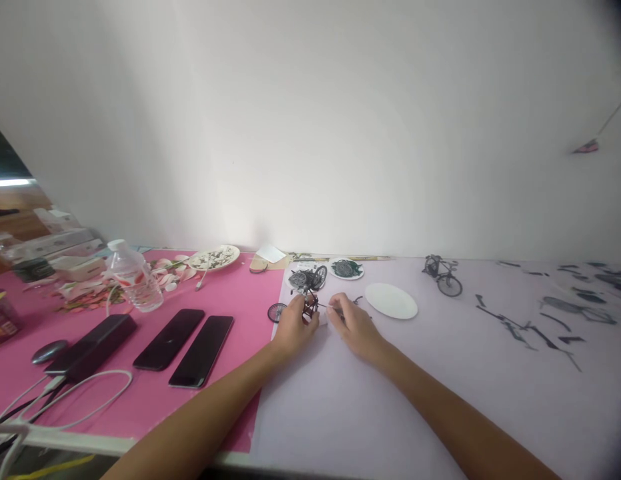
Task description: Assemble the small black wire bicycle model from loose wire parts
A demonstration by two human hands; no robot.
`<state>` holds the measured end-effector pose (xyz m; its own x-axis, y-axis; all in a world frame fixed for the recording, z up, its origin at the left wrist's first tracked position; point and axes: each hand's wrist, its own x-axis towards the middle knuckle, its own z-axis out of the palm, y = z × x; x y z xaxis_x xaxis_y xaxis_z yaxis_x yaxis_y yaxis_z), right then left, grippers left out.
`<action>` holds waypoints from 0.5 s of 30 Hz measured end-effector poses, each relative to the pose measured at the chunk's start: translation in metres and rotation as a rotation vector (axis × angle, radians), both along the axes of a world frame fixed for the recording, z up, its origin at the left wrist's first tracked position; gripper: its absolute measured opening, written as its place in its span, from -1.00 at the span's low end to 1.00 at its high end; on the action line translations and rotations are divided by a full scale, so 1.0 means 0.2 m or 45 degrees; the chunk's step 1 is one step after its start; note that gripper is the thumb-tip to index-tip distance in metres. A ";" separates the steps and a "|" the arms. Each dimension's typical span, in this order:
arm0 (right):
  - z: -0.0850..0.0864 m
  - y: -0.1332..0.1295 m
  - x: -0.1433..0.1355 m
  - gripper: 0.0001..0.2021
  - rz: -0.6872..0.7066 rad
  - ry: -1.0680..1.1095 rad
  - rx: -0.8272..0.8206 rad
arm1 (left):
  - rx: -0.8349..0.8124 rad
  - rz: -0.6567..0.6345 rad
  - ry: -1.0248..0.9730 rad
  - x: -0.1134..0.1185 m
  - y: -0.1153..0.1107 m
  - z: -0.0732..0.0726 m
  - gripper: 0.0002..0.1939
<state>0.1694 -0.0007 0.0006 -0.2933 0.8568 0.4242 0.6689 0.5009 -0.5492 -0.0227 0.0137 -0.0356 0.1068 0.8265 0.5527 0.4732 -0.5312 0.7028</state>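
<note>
A small black model bicycle (310, 305) is held in my left hand (292, 328), whose fingers are closed around its frame. One of its wheels sticks out on the left, over the pink surface. My right hand (359, 331) is just to the right, thumb and finger pinched close to the bicycle. A thin line runs from those fingertips toward the frame, too fine to name. Behind the bicycle, black spoked wheels (317, 277) lie on a white plate. Dark green parts (346, 268) fill a second small plate (360, 274).
A white oval plate (391, 301) lies right of my hands. Beyond it stands another model bicycle (443, 275), with loose black parts (530, 327) spread further right. On the left are two phones (201, 352), a power strip (93, 347), cables and a plastic bottle (137, 277).
</note>
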 end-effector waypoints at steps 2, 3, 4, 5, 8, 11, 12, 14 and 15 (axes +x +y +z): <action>0.00 0.00 0.00 -0.84 0.011 0.011 0.011 | -0.002 -0.020 -0.012 0.00 0.00 0.02 -0.73; -0.01 0.00 0.00 -0.85 0.018 0.013 0.025 | -0.004 -0.030 -0.015 -0.01 -0.01 0.03 -0.73; -0.01 0.01 -0.01 -0.86 0.022 0.014 0.043 | -0.006 -0.034 -0.014 -0.01 -0.01 0.04 -0.72; -0.02 0.01 -0.01 -0.87 0.025 0.015 0.061 | -0.006 -0.036 -0.008 -0.01 -0.01 0.05 -0.72; -0.04 0.02 -0.02 -0.87 0.028 0.017 0.097 | -0.006 -0.032 0.016 -0.01 -0.01 0.05 -0.72; -0.05 0.02 -0.02 -0.87 0.024 0.021 0.095 | -0.003 -0.041 0.028 -0.01 -0.01 0.04 -0.73; -0.06 0.02 -0.02 -0.86 0.017 0.018 0.091 | -0.003 -0.043 0.025 -0.01 -0.01 0.04 -0.73; -0.07 0.03 -0.02 -0.86 -0.004 -0.004 0.088 | 0.000 -0.041 0.015 -0.01 -0.01 0.03 -0.75; -0.07 0.03 -0.01 -0.86 -0.015 -0.020 0.091 | 0.003 -0.034 0.011 -0.01 -0.01 0.03 -0.75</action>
